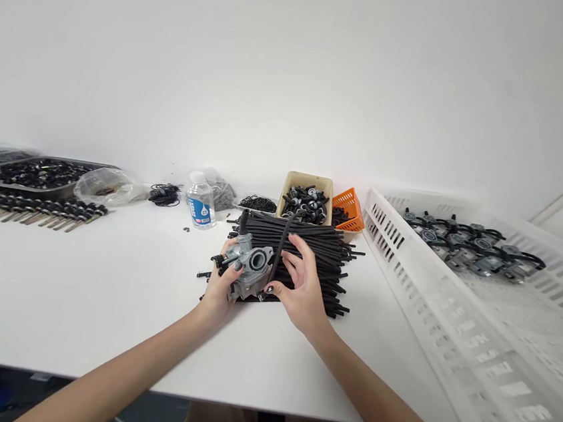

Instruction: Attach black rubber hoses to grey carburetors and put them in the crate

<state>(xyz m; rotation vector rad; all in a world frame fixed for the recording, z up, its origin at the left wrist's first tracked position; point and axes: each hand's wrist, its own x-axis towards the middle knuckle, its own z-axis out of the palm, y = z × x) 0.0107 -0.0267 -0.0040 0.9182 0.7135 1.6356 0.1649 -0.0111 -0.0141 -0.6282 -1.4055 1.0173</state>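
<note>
A grey metal carburetor [250, 268] with a black cap on top is gripped in my left hand [221, 289], its round bore facing me. On the carburetor's right side my right hand [301, 287] holds a short black rubber hose [280, 251], thumb at its lower end and fingers curled near the upper part. The hose stands nearly upright against the carburetor; whether its lower end sits on a fitting I cannot tell. Behind both hands lies a wide pile of black hoses [324, 259] on the white table.
At right stands a white plastic crate [420, 279] with several carburetors [479, 245]. Along the wall are a cream bin [331, 199] of small parts, an orange basket [357, 209], a clear bottle [202, 202], a plastic bag [110, 186] and a dark tray [69, 192]. Rods [34, 212] line the left.
</note>
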